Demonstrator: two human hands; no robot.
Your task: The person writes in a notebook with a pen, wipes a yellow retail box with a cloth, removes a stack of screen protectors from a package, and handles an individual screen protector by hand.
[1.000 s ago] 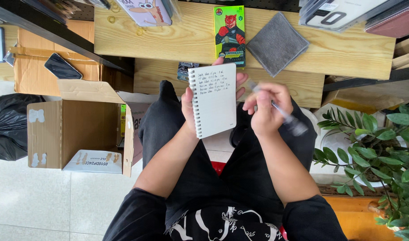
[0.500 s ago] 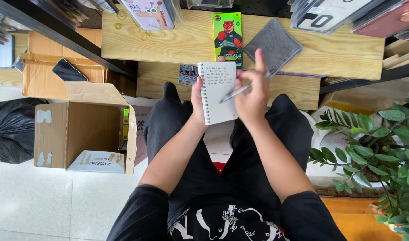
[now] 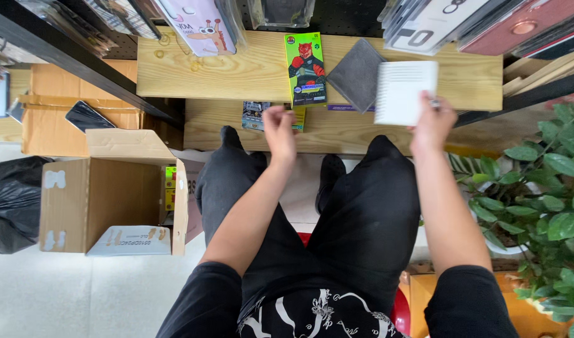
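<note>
Notepad, white and spiral-bound, pinched at its lower right corner by right hand fingers over the wooden shelf, just beside a grey cloth; left hand empty, fingers loosely curled; setting-down not yet finished

A green card pack printed with a red tiger figure lies on the pale wooden counter, a grey cloth just beside it. On the white floor stands an open cardboard box, a black bag next to it. A leafy green plant fills the other side.
</note>
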